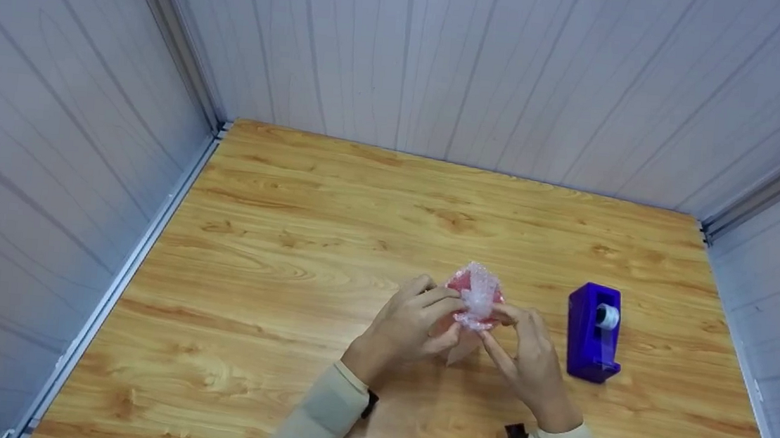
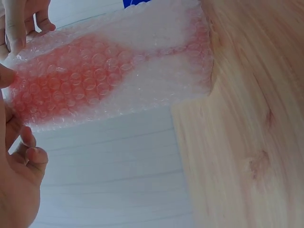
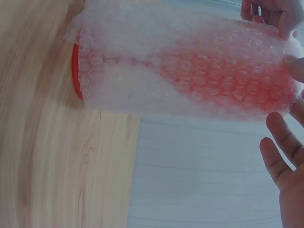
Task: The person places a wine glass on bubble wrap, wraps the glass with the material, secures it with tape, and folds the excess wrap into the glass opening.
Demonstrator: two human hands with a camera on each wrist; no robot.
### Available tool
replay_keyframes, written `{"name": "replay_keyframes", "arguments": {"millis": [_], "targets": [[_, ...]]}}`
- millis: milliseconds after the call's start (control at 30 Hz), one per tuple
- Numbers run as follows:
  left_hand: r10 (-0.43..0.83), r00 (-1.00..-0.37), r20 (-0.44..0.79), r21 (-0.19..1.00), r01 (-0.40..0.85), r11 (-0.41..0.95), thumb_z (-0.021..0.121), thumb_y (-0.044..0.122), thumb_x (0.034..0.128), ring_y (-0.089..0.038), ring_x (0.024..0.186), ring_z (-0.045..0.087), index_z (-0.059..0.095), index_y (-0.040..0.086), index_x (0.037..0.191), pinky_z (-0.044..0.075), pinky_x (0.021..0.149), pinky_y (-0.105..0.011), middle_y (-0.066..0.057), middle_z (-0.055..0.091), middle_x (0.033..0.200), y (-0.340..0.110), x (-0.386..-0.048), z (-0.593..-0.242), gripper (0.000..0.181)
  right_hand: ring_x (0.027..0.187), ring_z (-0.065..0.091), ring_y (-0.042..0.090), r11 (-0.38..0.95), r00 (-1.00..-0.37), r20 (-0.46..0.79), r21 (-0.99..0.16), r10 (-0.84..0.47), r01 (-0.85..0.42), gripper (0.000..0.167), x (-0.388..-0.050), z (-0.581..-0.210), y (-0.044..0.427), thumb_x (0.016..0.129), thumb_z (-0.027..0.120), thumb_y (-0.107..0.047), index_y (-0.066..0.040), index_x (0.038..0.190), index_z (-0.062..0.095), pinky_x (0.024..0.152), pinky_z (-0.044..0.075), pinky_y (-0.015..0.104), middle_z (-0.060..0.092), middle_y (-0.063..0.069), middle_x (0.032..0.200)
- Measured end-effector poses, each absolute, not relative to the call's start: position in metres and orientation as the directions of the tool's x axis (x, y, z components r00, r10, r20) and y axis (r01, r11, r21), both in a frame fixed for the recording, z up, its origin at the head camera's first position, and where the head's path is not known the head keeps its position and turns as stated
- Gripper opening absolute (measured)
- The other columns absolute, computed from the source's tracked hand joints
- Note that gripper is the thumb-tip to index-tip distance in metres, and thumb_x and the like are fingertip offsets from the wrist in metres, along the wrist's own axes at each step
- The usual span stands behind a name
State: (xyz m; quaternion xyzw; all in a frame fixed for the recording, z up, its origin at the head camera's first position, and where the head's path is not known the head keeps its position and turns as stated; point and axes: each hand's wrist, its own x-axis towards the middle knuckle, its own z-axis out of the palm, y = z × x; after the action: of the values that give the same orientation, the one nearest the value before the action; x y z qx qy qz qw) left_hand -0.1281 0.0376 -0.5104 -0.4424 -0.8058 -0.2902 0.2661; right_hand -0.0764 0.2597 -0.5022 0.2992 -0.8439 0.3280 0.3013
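Note:
A red goblet (image 3: 75,76) with a wide bowl, thin stem and flat foot stands upright on the wooden table, wrapped in clear bubble wrap (image 1: 479,294). The wrap's upper end is bunched over the rim. My left hand (image 1: 405,323) pinches this end from the left between thumb and fingers. From the right, my right hand (image 1: 532,358) pinches the same end, thumb at the near side. In the right wrist view, some fingers (image 3: 274,159) of the right hand stand away from the wrap. A red edge of the foot shows below the wrap.
A blue tape dispenser (image 1: 588,332) with a roll of clear tape (image 1: 608,317) stands right of my right hand. Pale panel walls (image 1: 404,58) rise behind and at both sides of the wooden table (image 1: 275,237).

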Motion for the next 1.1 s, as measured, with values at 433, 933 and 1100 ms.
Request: {"name": "replay_keyframes", "arguments": {"millis": [433,933,1100], "targets": [[0.562,-0.386,0.731,0.134,0.89,0.437,0.066,0.026,0.0887,-0.019,0.091,0.057,0.072,0.008,0.106,0.048,0.081,-0.03,-0.003,0.068,0.108,0.0382,-0.1332,-0.5171,0.025,0.091,0.058,0.023,0.643,-0.675,0.648,-0.356,-0.353,-0.678,0.032,-0.0765,-0.4997,0.2606,0.102,0.06,-0.026,-0.01,0.128,0.069,0.079,0.046,0.034,0.067,0.005,0.108],[0.558,-0.378,0.739,0.165,0.904,0.394,0.071,0.022,0.0907,-0.019,0.117,0.06,0.065,0.006,0.129,0.046,0.101,-0.028,-0.009,0.063,0.128,0.0398,-0.1275,-0.5126,0.042,0.095,0.059,0.029,0.699,-0.697,0.598,-0.296,-0.396,-0.651,0.024,-0.0795,-0.4973,0.2585,0.091,0.063,-0.015,-0.003,0.108,0.073,0.08,0.05,0.049,0.064,0.01,0.106],[0.579,-0.403,0.709,0.183,0.898,0.401,0.067,0.021,0.0925,-0.018,0.111,0.065,0.065,0.007,0.13,0.05,0.094,-0.025,-0.006,0.065,0.126,0.0407,-0.1271,-0.5101,0.04,0.092,0.059,0.029,0.71,-0.69,0.594,-0.263,-0.414,-0.653,0.025,-0.0805,-0.4973,0.2583,0.092,0.059,-0.018,-0.002,0.106,0.072,0.078,0.05,0.048,0.064,0.011,0.105]]}}
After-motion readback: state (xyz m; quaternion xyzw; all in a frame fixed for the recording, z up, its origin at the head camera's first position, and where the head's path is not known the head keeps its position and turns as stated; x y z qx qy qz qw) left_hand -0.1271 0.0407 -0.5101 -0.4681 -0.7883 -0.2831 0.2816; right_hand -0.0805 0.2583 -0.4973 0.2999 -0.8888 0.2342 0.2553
